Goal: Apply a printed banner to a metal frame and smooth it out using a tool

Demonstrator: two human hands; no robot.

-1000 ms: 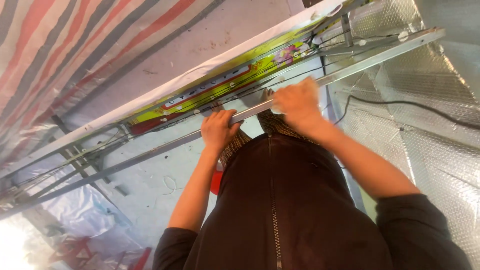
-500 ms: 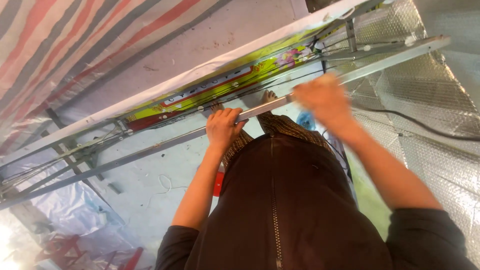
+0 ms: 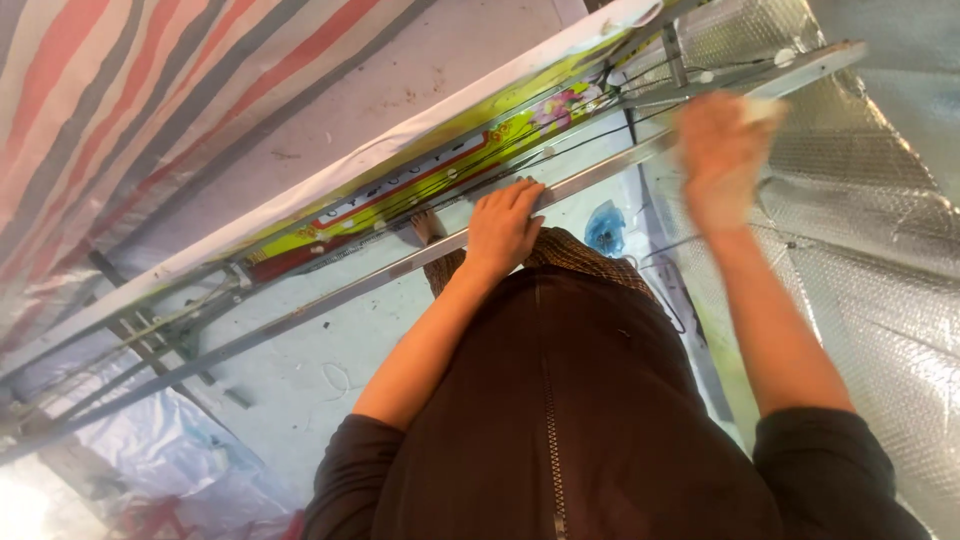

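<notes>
Concrete floor below; metal rail (image 3: 400, 270) under left hand (image 3: 503, 228) fingers (image 3: 528, 190).

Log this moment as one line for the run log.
left hand: flat on metal bar | right hand: raised near bar's far end, blurred | banner: behind bar
</notes>
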